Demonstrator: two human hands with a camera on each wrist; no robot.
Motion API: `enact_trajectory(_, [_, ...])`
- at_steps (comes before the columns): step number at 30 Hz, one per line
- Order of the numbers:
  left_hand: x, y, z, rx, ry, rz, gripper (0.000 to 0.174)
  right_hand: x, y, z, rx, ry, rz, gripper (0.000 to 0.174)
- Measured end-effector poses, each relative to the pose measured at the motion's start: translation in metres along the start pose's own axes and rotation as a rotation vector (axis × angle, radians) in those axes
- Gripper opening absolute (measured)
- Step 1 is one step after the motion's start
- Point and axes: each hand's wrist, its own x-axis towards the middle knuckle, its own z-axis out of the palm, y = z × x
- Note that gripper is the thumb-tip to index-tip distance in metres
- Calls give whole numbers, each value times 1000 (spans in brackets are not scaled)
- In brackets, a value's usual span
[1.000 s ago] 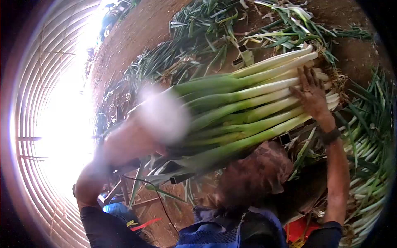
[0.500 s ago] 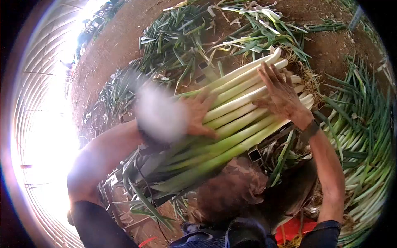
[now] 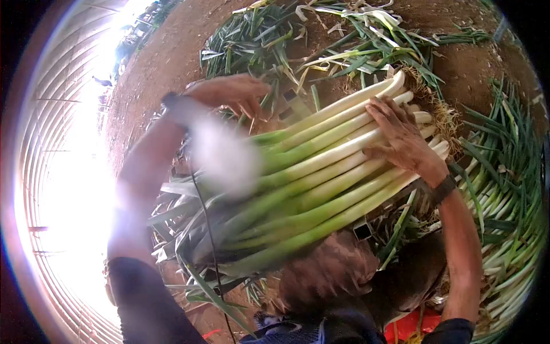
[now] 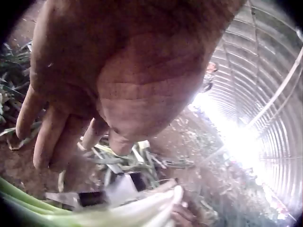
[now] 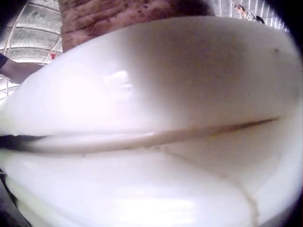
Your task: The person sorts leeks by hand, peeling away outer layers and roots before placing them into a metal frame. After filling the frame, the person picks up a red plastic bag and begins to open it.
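A wide row of leeks point(image 3: 321, 178) lies side by side before me, white root ends to the right and green leaves to the left. My right hand point(image 3: 404, 137) rests with spread fingers on the white ends, near the roots point(image 3: 448, 123). Smooth white stalks point(image 5: 142, 179) fill the right wrist view. Beyond the far edge of the row, my left hand point(image 3: 229, 94) hovers with loosely bent fingers and nothing in them. Its palm point(image 4: 147, 94) shows large in the left wrist view, above a pale leek end point(image 4: 137, 213). A whitish blur covers part of the leaves.
Cut green leaves point(image 3: 246, 46) and pale trimmings point(image 3: 372, 34) lie on the brown soil beyond the row. More leeks point(image 3: 510, 241) are heaped at the right. A square metal tube end point(image 3: 362, 231) sticks out at the near side, and a dark cord point(image 3: 209, 229) hangs across the leaves.
My left hand moved from the leafy end onto the middle of the stalks, then lifted off toward the far side. The right hand has stayed on the white ends.
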Motion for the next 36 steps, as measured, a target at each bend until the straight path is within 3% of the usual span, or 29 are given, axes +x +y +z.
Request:
enact_trajectory(1, [11,-21,2,6,4,2,71,2,-1,-1,-1,8,1,100])
enact_trajectory(3, [49,-82,20,-339,-104,212,69,1,-3,0,-56,1,24,101])
enact_trajectory(4, [62,-79,28,-325,-155,94,61,0,-1,4,-26,108,-37,90])
enact_trajectory(5, [79,-90,27,-322,-159,97,61,0,0,4,-28,109,-32,90])
enact_trajectory(7, [100,-89,30,-240,-311,244,48,0,-3,1,-4,108,-26,88])
enact_trajectory(8, [114,-85,30,181,-212,648,35,-1,-4,0,-3,104,-19,88])
enact_trajectory(9, [106,-63,32,181,-220,650,35,-2,-4,0,-7,113,-21,88])
enact_trajectory(11, [91,-34,39,190,-227,390,29,-1,-4,1,-10,115,-15,88])
enact_trajectory(12, [110,-81,47,-482,-196,313,20,-2,-4,3,-6,128,-13,88])
enact_trajectory(19, [93,-46,44,50,-95,421,17,-2,-3,3,6,102,13,87])
enact_trajectory(25, [76,-22,33,557,238,745,15,-3,-2,5,29,118,10,87])
enact_trajectory(27, [74,-48,18,-110,222,465,15,-4,0,5,22,111,11,87])
enact_trajectory(28, [54,-35,11,377,397,826,16,-2,0,6,15,94,14,87])
enact_trajectory(30, [14,-16,9,-202,482,518,18,-1,-2,10,9,102,30,89])
enact_trajectory(32, [-16,-42,-24,-141,730,552,23,-2,-1,12,-9,77,73,91])
enact_trajectory(34, [-65,-5,-29,-84,865,615,33,-5,2,19,25,73,72,91])
enact_trajectory(35, [-106,41,-8,585,1126,196,35,-3,4,20,44,97,54,92])
enact_trajectory(36, [-120,14,-40,236,1060,544,40,-2,4,19,62,81,56,91])
